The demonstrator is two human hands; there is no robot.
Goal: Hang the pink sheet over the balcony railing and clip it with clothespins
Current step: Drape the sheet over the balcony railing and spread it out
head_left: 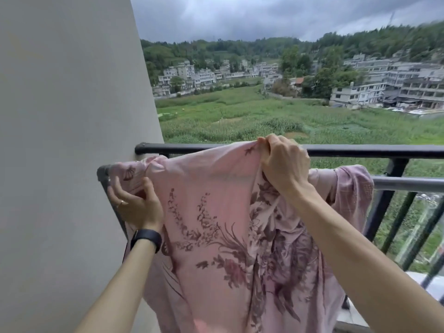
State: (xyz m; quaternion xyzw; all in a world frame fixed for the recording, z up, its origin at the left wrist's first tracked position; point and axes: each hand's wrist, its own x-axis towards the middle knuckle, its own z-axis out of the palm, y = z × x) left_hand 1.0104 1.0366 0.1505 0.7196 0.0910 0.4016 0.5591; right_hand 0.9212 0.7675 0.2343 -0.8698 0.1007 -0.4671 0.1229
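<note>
The sheet [211,212], pink with a dark floral print, hangs over the lower rail [408,184] of the balcony. It spreads from the corner by the wall [67,116] across to a bunched fold on the right, and its near side falls toward the person and out of the bottom of the view. The left hand [137,203] is down at the left end, just beside the wall, fingers curled round the cloth's edge where it goes over the rail. There's a ring [121,203] on one finger and a black band [146,237] on the wrist. The right hand [283,162] is higher, pinching a gathered bit of the sheet's top between thumb and curled fingers and holding it up level with the top rail [360,151]. The cloth slopes taut from that pinch down to the left hand, and below the right hand it drops in deep folds. Whether the raised part touches the top rail I can't tell. Black bars [382,207] run down beneath the rails on the right. Beyond the balcony lie a green field [240,116], pale buildings [360,92], wooded hills [360,42] and a grey cloudy sky [240,15]
</note>
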